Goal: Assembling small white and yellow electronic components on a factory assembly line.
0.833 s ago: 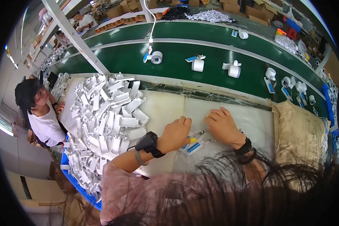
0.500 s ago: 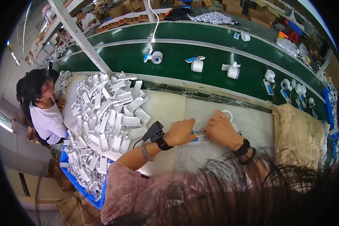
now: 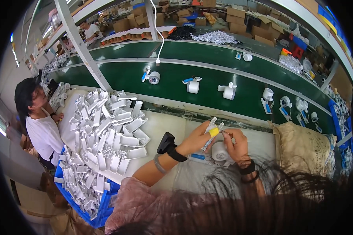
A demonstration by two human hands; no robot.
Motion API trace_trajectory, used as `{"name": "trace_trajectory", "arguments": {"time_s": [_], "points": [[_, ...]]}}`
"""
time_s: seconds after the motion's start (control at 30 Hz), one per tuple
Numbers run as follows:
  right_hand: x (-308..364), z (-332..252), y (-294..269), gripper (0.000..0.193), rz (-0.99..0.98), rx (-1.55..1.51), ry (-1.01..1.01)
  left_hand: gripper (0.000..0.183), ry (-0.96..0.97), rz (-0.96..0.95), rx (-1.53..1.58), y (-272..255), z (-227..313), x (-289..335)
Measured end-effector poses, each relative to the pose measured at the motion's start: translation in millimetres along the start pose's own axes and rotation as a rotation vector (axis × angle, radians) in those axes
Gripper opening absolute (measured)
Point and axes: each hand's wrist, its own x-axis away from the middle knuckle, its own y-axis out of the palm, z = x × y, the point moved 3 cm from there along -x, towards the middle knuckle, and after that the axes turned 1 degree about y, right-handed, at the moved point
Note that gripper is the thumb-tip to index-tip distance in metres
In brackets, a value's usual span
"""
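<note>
My left hand [image 3: 199, 140] is closed round a white plastic bracket [image 3: 213, 122] whose pronged end points up past the fingers. A yellow band [image 3: 213, 132] wraps the thumb. Close beside it, my right hand [image 3: 237, 145] pinches at the bracket's edge with thumb and fingertips; what is between them is too small to make out, perhaps thin wires. Just below the hands, a round white housing [image 3: 220, 151] with a perforated face rests on the bench. A blue strip [image 3: 198, 156] lies left of the housing.
A heap of white plastic brackets [image 3: 106, 125] covers the bench to my left and fills a blue crate [image 3: 102, 215]. A tan sack [image 3: 302, 150] stands at right. Beyond runs a green conveyor [image 3: 168, 76] bearing several white lamp-like units [image 3: 229, 91]. A person [image 3: 43, 121] sits at far left.
The view has shifted, so the bench sits lower. My left hand now holds up a white bracket, with my right fingers working against it. The round housing shows more fully beneath them.
</note>
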Motion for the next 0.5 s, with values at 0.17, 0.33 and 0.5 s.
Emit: {"name": "trace_trajectory", "arguments": {"time_s": [0.17, 0.33, 0.5], "points": [[-2.3, 0.0, -4.5, 0.018, -0.02, -0.159, 0.06, 0.025, 0.073, 0.16, 0.079, 1.7, -14.2, -2.8], [2.3, 1.0, -4.7, 0.02, 0.022, 0.01, -0.004, 0.026, 0.058, 0.115, 0.079, 10.0, -15.4, 3.2], [-0.2, -12.7, -4.4, 0.019, 0.087, 0.046, -0.203, 0.031, 0.131, 0.11, -0.011, 17.0, -11.2, 7.5]]}}
